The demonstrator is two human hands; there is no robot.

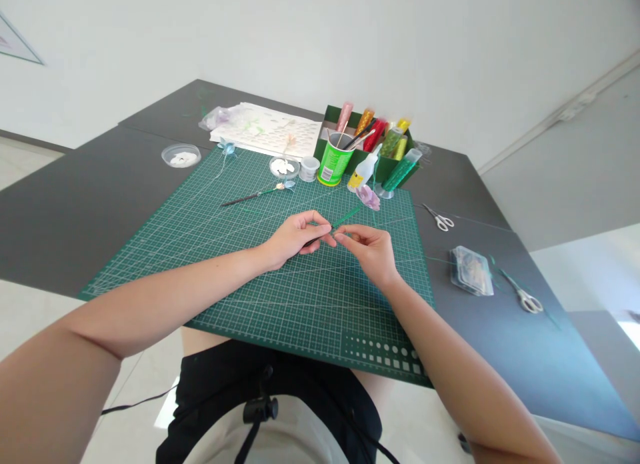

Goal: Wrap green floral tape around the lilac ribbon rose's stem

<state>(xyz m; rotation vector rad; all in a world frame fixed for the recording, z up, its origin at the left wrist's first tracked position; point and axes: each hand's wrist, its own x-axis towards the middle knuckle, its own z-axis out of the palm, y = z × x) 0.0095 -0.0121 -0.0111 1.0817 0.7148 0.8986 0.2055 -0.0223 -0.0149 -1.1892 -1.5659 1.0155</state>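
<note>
Over the middle of the cutting mat point(280, 297), my left hand point(299, 236) is closed around a thin dark stick point(314, 240), mostly hidden by the fingers. A narrow green strip point(347, 216) sticks out up and to the right from between my fingertips. My right hand point(369, 249) meets the left one in a pinch, thumb against forefinger; what lies in that pinch is too small to make out. Beyond the hands, a pale purple flower point(369, 197) leans near a white glue bottle point(362, 172). A dark stick with a small flower end point(253, 197) lies on the mat.
At the back stand a green can of tools point(334, 164) and a dark green box point(320, 141) of glitter tubes. Dishes of white pieces point(181, 156) and a blue flower point(227, 147) are left. Scissors point(440, 220) and a clear plastic case point(471, 271) lie right.
</note>
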